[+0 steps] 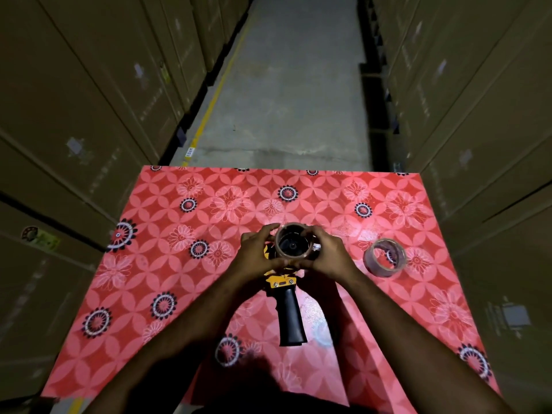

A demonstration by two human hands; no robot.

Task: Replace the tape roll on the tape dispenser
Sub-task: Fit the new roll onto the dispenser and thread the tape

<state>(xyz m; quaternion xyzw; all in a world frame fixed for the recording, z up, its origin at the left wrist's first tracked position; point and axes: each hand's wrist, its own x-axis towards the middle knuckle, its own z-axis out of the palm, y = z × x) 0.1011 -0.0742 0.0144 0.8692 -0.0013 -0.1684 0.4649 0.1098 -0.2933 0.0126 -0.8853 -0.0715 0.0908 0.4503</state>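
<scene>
A yellow and black tape dispenser (287, 309) lies on the red patterned table (179, 279), its black handle pointing toward me. A tape roll (294, 243) sits on the dispenser's hub at the far end. My left hand (257, 252) grips the roll's left side with curled fingers. From the right, my right hand (327, 255) curls round the same roll. A second tape roll (385, 257), clear with a brown core, lies flat on the table to the right of my hands.
Stacks of large cardboard boxes (74, 115) wall in both sides of a narrow aisle. The concrete floor (292, 100) with a yellow line runs ahead beyond the table's far edge.
</scene>
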